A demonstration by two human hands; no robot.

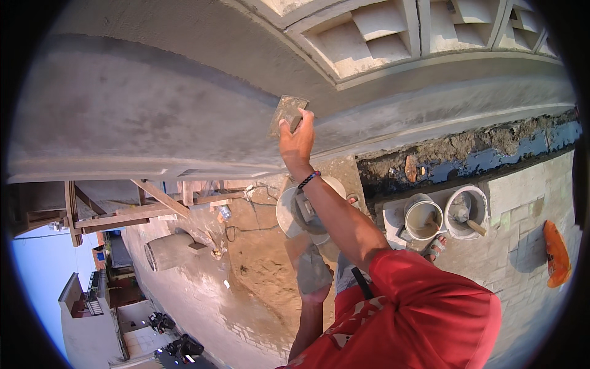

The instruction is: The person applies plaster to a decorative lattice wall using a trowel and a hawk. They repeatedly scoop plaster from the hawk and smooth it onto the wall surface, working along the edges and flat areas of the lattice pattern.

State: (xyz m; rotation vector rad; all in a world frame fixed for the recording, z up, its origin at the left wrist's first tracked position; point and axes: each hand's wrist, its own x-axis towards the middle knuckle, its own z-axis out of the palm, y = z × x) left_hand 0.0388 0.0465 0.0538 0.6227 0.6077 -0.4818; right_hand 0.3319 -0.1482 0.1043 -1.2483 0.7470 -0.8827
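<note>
My right hand (297,141) reaches up to the grey plastered wall (141,111), with a dark braided bracelet at the wrist. It grips the handle of a plastering float (280,120), whose flat, mortar-stained board lies against or very near the wall. Lower down, by my red shirt, my left hand (317,295) is closed on a flat, grey, mortar-smeared tool (313,273); its exact kind is unclear. Below my right forearm stands a round, pale basin (285,212) with something grey in it, partly hidden by my arm.
Openwork blocks (384,21) line the wall's upper part. To the right are a bucket of cloudy liquid (408,230), a bucket holding a wooden-handled tool (484,200), a water-filled ditch (485,157) and an orange object (556,255). Leftward are timber framing (123,218), sand (261,261) and a drum (167,252).
</note>
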